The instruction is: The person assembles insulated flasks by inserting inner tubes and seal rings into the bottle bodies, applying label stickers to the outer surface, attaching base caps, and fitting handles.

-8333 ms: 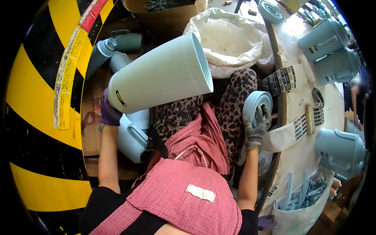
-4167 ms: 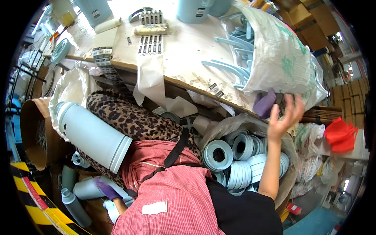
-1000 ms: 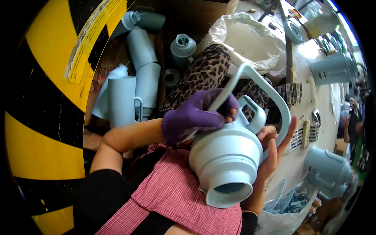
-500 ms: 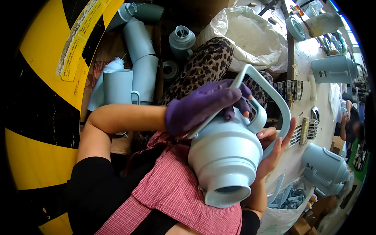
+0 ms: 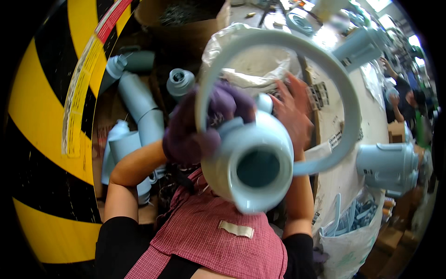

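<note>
A light-blue thermos jug casing (image 5: 222,171) is tilted up in front of me, its round spout opening facing the view. A large hoop handle (image 5: 350,107) in the same blue arches around it. My left hand (image 5: 204,123), in a purple glove with bare fingertips, is closed around the left end of the hoop handle beside the jug. At the jug's right side, my bare right hand (image 5: 295,116) is blurred, its fingers stretched and apart. Whether its palm touches the jug, I cannot tell. Much of the jug's lower body is hidden behind its neck.
Several blue casings (image 5: 137,95) lie in a carton at left, beside a yellow-and-black striped panel (image 5: 51,97). A blue flask top (image 5: 180,83) and white sack (image 5: 220,42) stand ahead. On the right are a worktable (image 5: 341,186), a jug (image 5: 388,165) and a bag of handles (image 5: 350,251). Another person (image 5: 404,97) sits beyond.
The jug has risen toward the view, and its opening has turned up to face it. My right hand has moved off the hoop handle to the jug's far right side. The view has shifted.
</note>
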Action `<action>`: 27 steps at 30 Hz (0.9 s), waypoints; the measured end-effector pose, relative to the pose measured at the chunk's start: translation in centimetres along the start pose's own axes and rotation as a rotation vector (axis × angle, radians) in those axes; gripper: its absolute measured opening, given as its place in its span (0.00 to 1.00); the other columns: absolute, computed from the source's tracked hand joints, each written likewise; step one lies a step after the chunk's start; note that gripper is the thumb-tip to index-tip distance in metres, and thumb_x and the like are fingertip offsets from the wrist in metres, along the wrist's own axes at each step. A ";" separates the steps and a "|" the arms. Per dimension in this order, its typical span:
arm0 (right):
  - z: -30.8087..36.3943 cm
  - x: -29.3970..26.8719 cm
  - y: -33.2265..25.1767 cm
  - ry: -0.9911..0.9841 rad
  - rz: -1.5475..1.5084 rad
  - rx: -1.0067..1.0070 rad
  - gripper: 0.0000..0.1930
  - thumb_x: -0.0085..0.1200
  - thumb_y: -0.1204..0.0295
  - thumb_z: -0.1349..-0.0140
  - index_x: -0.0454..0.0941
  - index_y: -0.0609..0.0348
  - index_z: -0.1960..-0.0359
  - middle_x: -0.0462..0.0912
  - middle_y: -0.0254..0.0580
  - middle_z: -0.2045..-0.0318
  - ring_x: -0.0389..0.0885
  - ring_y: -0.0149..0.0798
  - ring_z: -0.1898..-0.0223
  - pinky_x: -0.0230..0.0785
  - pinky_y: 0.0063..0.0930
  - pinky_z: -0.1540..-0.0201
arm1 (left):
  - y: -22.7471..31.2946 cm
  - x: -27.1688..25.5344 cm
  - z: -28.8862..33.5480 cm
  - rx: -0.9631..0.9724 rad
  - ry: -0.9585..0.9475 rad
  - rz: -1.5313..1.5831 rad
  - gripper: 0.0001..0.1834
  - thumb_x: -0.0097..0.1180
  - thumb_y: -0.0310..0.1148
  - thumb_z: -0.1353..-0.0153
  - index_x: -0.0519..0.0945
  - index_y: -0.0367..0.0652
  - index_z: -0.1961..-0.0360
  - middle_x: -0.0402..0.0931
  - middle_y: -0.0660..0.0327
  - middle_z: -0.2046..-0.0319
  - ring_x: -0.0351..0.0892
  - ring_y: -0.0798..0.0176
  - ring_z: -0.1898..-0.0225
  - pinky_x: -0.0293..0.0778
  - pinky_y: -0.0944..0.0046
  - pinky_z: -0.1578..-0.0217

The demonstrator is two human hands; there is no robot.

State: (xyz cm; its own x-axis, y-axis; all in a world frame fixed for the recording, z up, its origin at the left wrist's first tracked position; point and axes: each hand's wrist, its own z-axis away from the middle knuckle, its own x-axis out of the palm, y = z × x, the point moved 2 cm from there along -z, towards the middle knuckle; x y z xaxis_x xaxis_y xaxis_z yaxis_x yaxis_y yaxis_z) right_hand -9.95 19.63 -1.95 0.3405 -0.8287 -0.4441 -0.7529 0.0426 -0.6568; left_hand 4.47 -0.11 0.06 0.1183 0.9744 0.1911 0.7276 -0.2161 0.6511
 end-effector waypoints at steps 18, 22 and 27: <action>12.4 -18.2 11.5 1.283 -0.032 0.180 0.41 0.64 0.60 0.33 0.57 0.57 0.23 0.59 0.46 0.25 0.64 0.42 0.28 0.62 0.39 0.28 | -5.2 -4.0 -8.2 -0.217 -0.155 -0.501 0.36 0.65 0.38 0.47 0.71 0.43 0.35 0.65 0.44 0.29 0.63 0.44 0.26 0.57 0.47 0.27; 22.7 -36.1 18.1 1.507 0.762 0.603 0.63 0.82 0.57 0.51 0.48 0.63 0.21 0.49 0.58 0.23 0.51 0.54 0.23 0.42 0.48 0.21 | -5.2 -5.6 -7.3 -0.310 0.055 -0.595 0.44 0.53 0.44 0.35 0.57 0.33 0.23 0.68 0.51 0.34 0.64 0.53 0.30 0.52 0.52 0.26; 24.3 -44.1 25.9 1.148 0.476 0.485 0.63 0.85 0.63 0.56 0.50 0.70 0.24 0.62 0.56 0.30 0.65 0.47 0.32 0.59 0.41 0.28 | -6.2 -6.0 -6.4 -0.415 0.164 -0.571 0.36 0.50 0.39 0.34 0.64 0.31 0.28 0.68 0.50 0.34 0.65 0.54 0.31 0.55 0.53 0.27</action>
State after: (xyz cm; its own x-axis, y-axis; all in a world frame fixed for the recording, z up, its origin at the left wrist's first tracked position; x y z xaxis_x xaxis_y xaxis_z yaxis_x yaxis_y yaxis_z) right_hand -30.76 70.87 -14.16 -0.7425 -0.6644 -0.0850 -0.3083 0.4517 -0.8372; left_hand -5.07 -4.97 -0.43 -0.3306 0.9273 -0.1756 0.3254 0.2867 0.9011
